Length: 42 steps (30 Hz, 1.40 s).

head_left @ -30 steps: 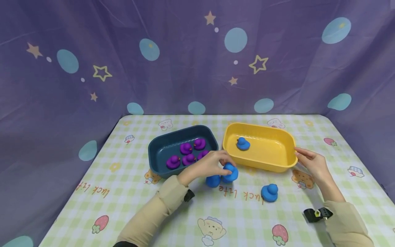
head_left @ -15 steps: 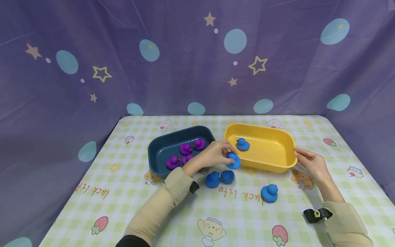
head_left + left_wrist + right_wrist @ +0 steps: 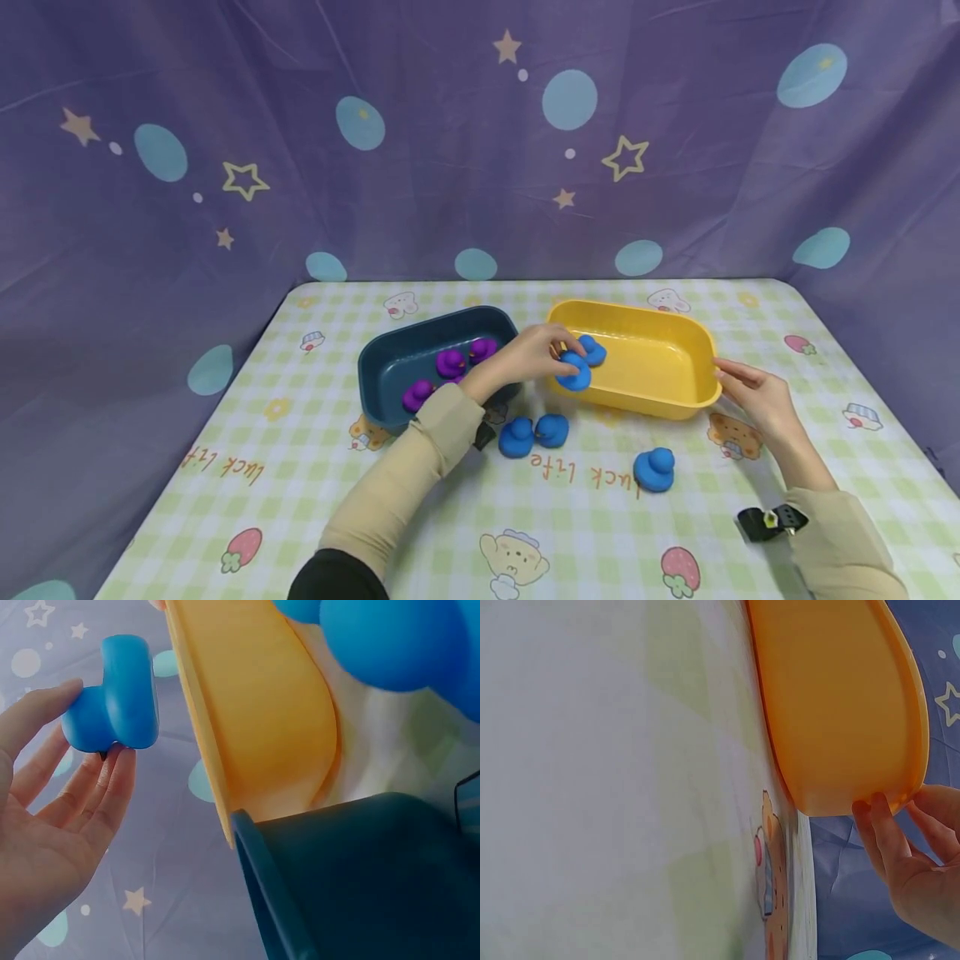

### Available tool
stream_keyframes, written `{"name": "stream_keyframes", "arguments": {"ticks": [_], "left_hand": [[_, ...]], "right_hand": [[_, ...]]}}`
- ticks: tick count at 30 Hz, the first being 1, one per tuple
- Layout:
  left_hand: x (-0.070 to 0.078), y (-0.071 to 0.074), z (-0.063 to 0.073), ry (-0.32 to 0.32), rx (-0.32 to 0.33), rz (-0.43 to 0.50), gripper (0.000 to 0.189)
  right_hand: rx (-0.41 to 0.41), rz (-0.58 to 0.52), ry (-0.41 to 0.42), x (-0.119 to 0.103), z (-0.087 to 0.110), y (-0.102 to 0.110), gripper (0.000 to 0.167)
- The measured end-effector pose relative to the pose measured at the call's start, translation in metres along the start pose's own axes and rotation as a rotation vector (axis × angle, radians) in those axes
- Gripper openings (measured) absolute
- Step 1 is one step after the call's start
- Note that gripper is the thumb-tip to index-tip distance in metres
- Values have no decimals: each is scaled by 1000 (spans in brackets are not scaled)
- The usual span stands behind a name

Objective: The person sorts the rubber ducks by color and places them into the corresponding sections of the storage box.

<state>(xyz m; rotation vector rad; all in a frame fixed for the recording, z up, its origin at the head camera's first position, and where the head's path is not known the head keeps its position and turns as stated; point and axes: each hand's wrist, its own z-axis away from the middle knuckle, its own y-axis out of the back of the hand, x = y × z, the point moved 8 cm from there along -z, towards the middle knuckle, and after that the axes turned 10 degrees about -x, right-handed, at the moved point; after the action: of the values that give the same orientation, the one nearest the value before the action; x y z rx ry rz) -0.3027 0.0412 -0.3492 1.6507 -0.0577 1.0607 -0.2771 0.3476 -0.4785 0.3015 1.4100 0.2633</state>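
My left hand (image 3: 536, 354) pinches a blue rubber duck (image 3: 575, 372) at the near left rim of the yellow tub (image 3: 645, 407). In the left wrist view, the thumb and fingertips hold this duck (image 3: 124, 694) by its head. Another blue duck (image 3: 595, 351) sits inside the tub, partly hidden behind the held one. At the tub's right end, my right hand (image 3: 763, 404) holds the rim. The right wrist view shows those fingertips (image 3: 881, 806) against the tub's outer wall (image 3: 844, 712).
To the left stands a dark teal tub (image 3: 375, 350) with several purple ducks (image 3: 451, 362), partly covered by the left forearm. Two blue ducks (image 3: 517, 437) lie close together in front of the tubs. A third blue duck (image 3: 655, 470) is farther right on the checked tablecloth (image 3: 600, 533).
My left hand has lifted a blue duck off the tablecloth beside the other two and carried it up and rightward to the yellow tub. The right hand has stayed at the tub's end.
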Motion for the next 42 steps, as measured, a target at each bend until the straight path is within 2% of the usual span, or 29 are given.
{"name": "stream_keyframes", "arguments": {"ticks": [3,7,13,27,33,42], "left_hand": [[-4,0,-7,33,-19,-5,22],[-12,0,-15,69,-33,4,23],[-19,0,-25,91,-37,4,25],[-28,-2,-39,102,-34,-27,24],[-34,-7,-46,119,-68,-34,24],[-42,-15,-53,147,-122,-57,21]], "right_hand": [[-3,-13,-4,-8,5,-2,64],[-8,7,-17,-29,17,-7,62],[-26,53,3,-45,25,-9,59],[-1,34,-30,-42,24,-10,59],[-40,47,-9,-44,25,-11,59],[-44,30,-12,-42,24,-10,60]]}}
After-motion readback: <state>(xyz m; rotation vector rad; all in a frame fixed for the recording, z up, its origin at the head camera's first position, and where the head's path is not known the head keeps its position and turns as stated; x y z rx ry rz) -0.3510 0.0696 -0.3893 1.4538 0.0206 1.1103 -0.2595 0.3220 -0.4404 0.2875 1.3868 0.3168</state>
